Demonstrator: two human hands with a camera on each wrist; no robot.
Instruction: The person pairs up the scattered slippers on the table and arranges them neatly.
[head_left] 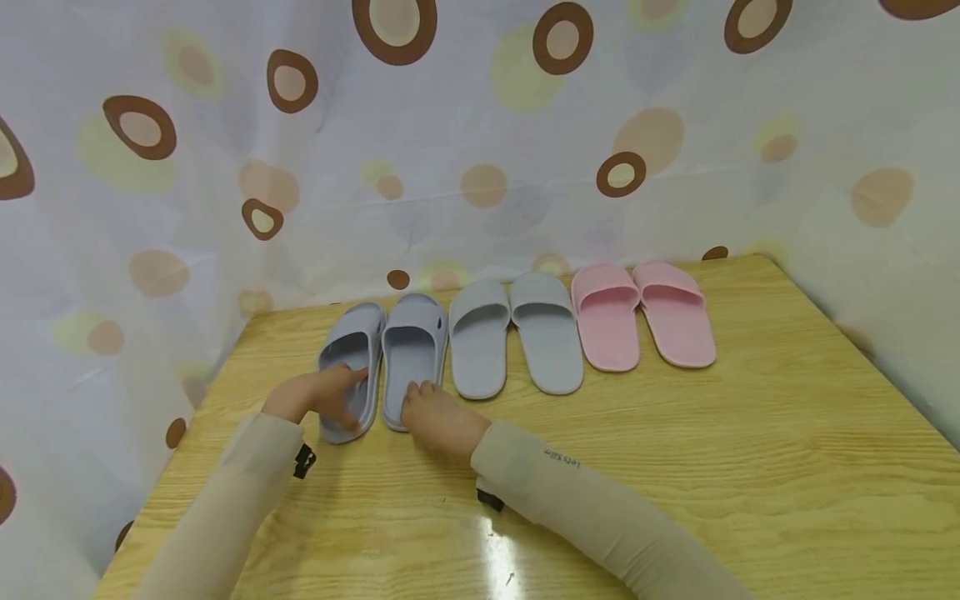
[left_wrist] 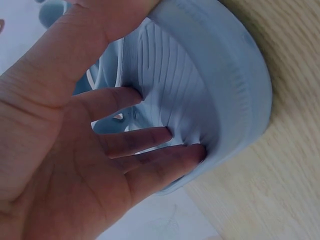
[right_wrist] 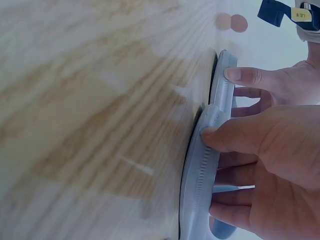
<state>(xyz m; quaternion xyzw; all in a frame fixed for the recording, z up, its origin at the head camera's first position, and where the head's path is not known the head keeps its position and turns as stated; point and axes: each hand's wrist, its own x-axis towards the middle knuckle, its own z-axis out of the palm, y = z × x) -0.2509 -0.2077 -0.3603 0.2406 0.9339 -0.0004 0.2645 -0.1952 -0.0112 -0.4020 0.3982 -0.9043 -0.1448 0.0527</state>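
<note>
A pair of blue-grey slippers lies at the left of the row, toes toward the wall. My left hand (head_left: 324, 395) holds the heel end of the leftmost slipper (head_left: 360, 318). In the left wrist view its fingertips (left_wrist: 197, 152) touch the ribbed insole, and the right wrist view shows its thumb on the outer heel edge. My right hand (head_left: 444, 422) pinches the heel of the other blue-grey slipper (head_left: 415, 313), thumb against the outer side (right_wrist: 202, 160) and fingers over the inside. The two slippers lie side by side, close together.
Right of them lie two light grey slippers (head_left: 480, 358) (head_left: 553, 354), then two pink slippers (head_left: 609, 333) (head_left: 678, 329), all on the wooden table (head_left: 675, 467). A patterned sheet (head_left: 450, 125) hangs along the table's back and sides. Each wrist carries a small black device.
</note>
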